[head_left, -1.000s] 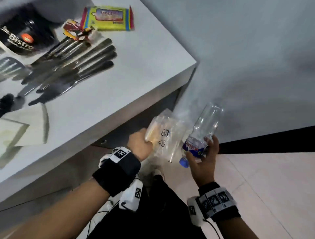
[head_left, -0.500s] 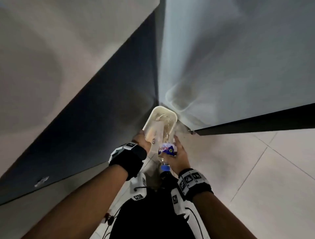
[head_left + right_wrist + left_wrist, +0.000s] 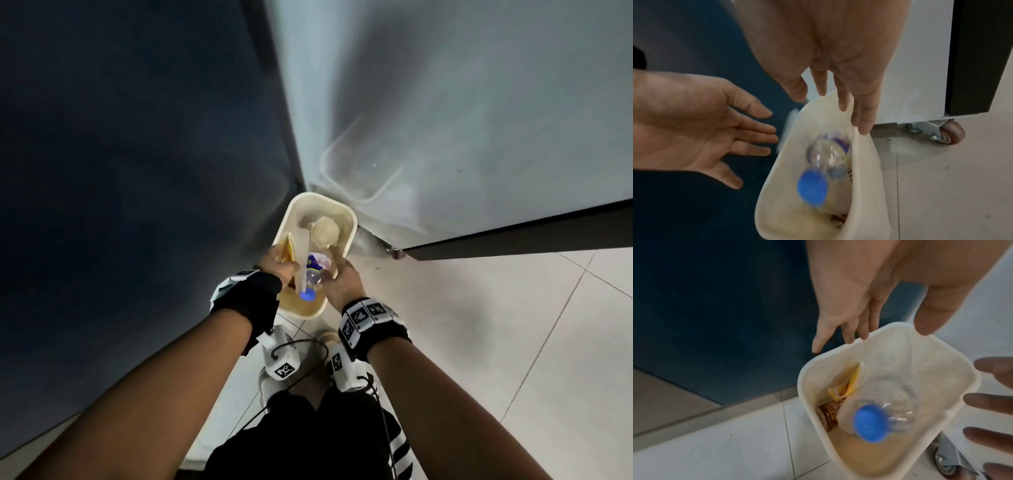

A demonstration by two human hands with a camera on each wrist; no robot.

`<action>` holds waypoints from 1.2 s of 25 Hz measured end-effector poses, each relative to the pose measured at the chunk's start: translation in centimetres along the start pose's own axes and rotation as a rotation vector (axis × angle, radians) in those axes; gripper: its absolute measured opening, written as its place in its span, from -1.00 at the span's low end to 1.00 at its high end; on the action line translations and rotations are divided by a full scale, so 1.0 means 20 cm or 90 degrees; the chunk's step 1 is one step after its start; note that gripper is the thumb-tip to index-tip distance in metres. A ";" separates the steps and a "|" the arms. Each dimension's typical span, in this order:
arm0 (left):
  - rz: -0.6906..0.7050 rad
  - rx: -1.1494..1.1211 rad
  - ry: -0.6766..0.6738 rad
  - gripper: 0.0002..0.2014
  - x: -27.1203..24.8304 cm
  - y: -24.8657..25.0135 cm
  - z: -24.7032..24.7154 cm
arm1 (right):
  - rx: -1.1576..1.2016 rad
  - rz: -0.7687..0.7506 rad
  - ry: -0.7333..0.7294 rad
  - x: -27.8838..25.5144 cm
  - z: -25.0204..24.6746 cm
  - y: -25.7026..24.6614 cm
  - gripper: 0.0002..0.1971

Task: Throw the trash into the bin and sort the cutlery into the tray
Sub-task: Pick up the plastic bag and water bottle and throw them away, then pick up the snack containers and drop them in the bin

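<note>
A cream plastic bin (image 3: pixel 352 222) stands on the tiled floor in a corner. A clear bottle (image 3: pixel 317 270) with a blue cap (image 3: pixel 869 423) is dropping into it, cap towards me and blurred. A clear bag with a yellow wrapper (image 3: pixel 846 386) and a brown paper cup (image 3: pixel 830 413) lie inside. My left hand (image 3: pixel 859 313) hovers over the bin's left rim with straight, spread fingers and holds nothing. Over the right rim my right hand (image 3: pixel 838 81) also has straight fingers, their tips at the rim (image 3: pixel 865 154), with nothing in it.
A dark blue panel (image 3: pixel 137 171) rises left of the bin. A white cabinet (image 3: pixel 445 137) on castors (image 3: pixel 949 131) stands right behind it. Pale floor tiles (image 3: pixel 513 342) stretch to the right. My shoes (image 3: pixel 274 380) are just below the bin.
I have bent from the table down to the bin. Both hands have let go: the bag has gone in from the left hand and the bottle is falling from the right.
</note>
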State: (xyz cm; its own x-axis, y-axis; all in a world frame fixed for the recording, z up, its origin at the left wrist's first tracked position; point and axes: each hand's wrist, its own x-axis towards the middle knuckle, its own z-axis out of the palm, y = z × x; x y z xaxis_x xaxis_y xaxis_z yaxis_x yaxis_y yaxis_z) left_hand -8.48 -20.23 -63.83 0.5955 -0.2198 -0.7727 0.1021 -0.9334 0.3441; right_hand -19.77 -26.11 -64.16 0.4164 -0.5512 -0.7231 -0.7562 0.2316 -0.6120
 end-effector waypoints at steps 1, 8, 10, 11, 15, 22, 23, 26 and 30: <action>0.005 -0.054 0.020 -0.46 -0.02 0.00 -0.02 | -0.020 -0.011 0.033 -0.02 -0.02 -0.02 -0.46; 0.132 -0.236 -0.025 -0.74 -0.70 0.20 -0.31 | -0.041 -0.113 0.056 -0.50 -0.38 -0.37 -0.72; 0.151 -0.257 -0.056 -0.76 -0.97 0.31 -0.45 | -0.087 -0.172 0.049 -0.72 -0.52 -0.57 -0.72; 0.165 -0.268 -0.058 -0.78 -1.12 0.38 -0.52 | -0.118 -0.205 0.044 -0.84 -0.58 -0.69 -0.73; 0.211 -0.355 -0.038 -0.80 -1.70 0.59 -0.88 | -0.174 -0.348 0.004 -1.30 -0.81 -1.11 -0.74; 0.310 -0.465 0.092 -0.79 -2.41 0.72 -1.57 | -0.188 -0.624 -0.011 -1.86 -1.01 -1.77 -0.75; 0.329 -0.461 0.126 -0.80 -2.47 0.71 -1.67 | -0.183 -0.661 -0.016 -1.88 -1.00 -1.87 -0.76; 0.345 -0.470 0.223 -0.79 -2.60 0.63 -1.92 | -0.205 -0.727 -0.056 -1.97 -0.88 -2.14 -0.77; 0.297 -0.476 0.316 -0.81 -2.60 0.55 -2.19 | -0.307 -0.774 -0.073 -1.97 -0.66 -2.32 -0.74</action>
State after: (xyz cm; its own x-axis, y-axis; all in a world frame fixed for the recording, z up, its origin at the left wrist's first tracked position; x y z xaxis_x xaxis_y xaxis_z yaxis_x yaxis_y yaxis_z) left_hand -3.50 -6.65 3.52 0.9503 -0.2149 -0.2254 0.1467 -0.3295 0.9327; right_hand -7.70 -25.84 -3.00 0.9777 -0.1268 0.1674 0.0365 -0.6824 -0.7301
